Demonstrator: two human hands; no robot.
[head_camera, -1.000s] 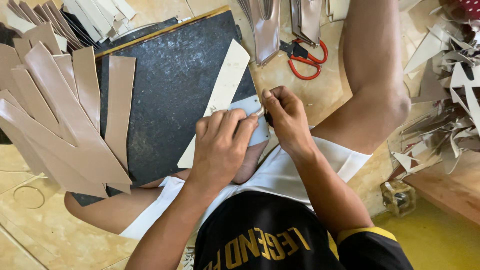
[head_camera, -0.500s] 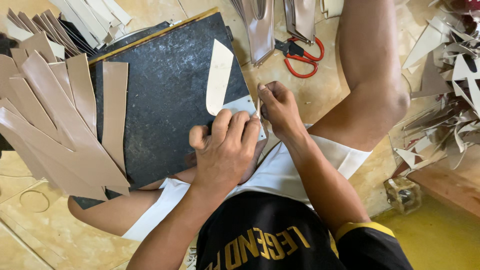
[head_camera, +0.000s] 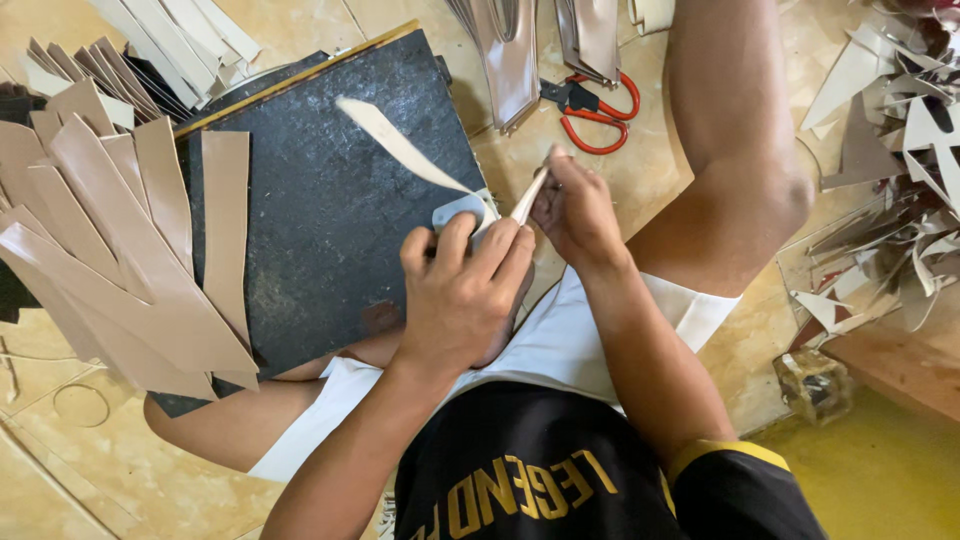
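Head view: the left hand (head_camera: 465, 290) presses down with fingers spread over a grey template (head_camera: 455, 212) at the board's (head_camera: 330, 200) 4 o'clock edge, pinning a cream strip (head_camera: 400, 145) under it. The strip curls up and away toward 11 o'clock. The right hand (head_camera: 575, 205) is pinched shut on the strip's near end, just at 3 o'clock of the template; whether a blade is also in that grip cannot be told.

Risk, as I judge it: the left fingertips lie right beside the pulling point, so a slip of the right hand could catch them, and the template could skid on the board if pressure eases, spoiling the cut edge.

Left wrist is bent down, forearm coming from 6 o'clock; right forearm comes from 5 o'clock, wrist cocked. Tan strips (head_camera: 120, 250) fan out at 9 o'clock; red scissors (head_camera: 595, 110) lie at 1 o'clock.
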